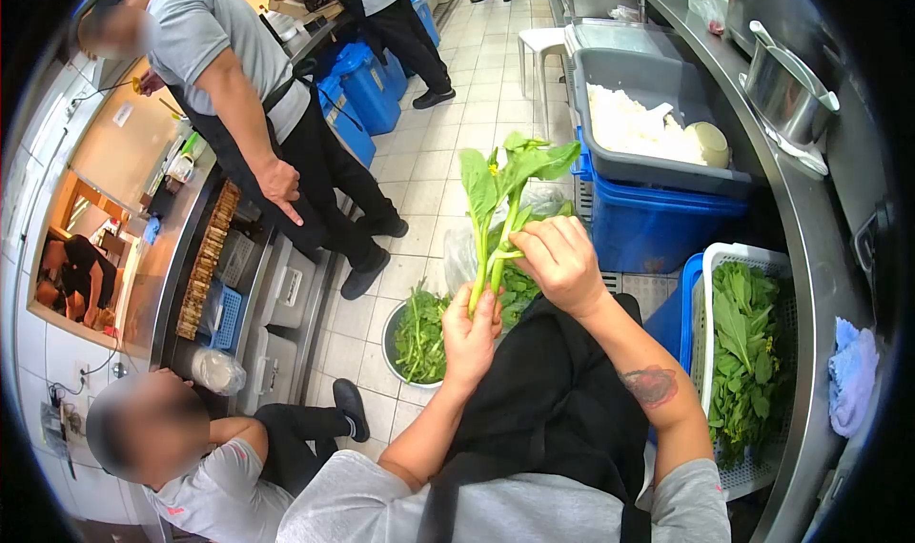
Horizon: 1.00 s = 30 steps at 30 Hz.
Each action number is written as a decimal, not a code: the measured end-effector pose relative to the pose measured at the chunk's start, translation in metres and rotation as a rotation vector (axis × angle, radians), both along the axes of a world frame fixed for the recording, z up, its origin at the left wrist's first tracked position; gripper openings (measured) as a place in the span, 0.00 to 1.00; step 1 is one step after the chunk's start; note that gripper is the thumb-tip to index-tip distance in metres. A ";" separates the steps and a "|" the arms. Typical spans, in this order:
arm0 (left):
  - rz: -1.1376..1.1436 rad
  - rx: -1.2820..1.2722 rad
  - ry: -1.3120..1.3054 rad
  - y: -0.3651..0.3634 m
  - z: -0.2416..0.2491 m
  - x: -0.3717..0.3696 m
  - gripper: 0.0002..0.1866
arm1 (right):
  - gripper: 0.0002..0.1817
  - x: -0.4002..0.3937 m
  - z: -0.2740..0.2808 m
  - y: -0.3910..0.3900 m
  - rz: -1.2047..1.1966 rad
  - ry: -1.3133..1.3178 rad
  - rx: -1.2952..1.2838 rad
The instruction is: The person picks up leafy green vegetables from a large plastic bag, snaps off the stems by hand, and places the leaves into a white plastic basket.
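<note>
Leafy green vegetable stalk (502,200): we are gripping its base with our left hand (470,331) and pinching a side stem with our right hand (560,260). Trimmings are filling the round metal bowl (393,350) at seven o'clock; the white slotted plastic basket (703,352) at four o'clock is holding many greens.

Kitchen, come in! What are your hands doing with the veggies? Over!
Left hand grips the leafy green stalk at its base. Right hand pinches the stem midway. Bowl of greens on the floor below, white basket of greens at right. Nothing blocking.
</note>
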<state>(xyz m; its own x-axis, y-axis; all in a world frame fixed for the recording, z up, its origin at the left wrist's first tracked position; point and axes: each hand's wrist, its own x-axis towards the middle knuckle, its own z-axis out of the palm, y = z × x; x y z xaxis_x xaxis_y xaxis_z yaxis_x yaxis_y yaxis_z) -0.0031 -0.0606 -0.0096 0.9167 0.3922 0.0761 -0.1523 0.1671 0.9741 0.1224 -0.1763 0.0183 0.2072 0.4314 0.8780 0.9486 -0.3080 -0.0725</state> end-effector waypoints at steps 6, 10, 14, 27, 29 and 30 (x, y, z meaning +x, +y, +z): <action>-0.033 -0.280 -0.076 -0.002 0.001 0.003 0.14 | 0.11 -0.020 -0.006 0.016 0.041 0.233 0.115; -0.153 -0.496 -0.162 0.013 0.010 -0.002 0.18 | 0.05 -0.035 -0.015 0.021 0.247 0.941 0.344; -0.296 -0.626 -0.140 0.041 0.017 -0.004 0.18 | 0.05 -0.020 -0.029 0.014 0.619 1.519 0.785; 0.152 0.595 0.040 0.024 0.010 0.002 0.11 | 0.11 0.003 0.040 -0.027 0.469 1.095 0.241; 0.208 0.799 0.013 0.021 0.017 0.002 0.10 | 0.09 0.003 0.034 -0.019 0.204 0.715 0.145; 0.197 0.849 -0.011 0.020 0.015 0.001 0.10 | 0.08 0.002 0.034 -0.016 0.142 0.574 0.104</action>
<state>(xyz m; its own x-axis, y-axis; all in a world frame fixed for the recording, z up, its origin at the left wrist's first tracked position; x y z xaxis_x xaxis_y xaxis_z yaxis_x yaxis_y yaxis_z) -0.0017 -0.0406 0.0059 0.8355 0.3505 0.4233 -0.1122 -0.6453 0.7557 0.1239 -0.1920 0.0522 0.6071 0.4079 0.6819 0.7804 -0.1448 -0.6082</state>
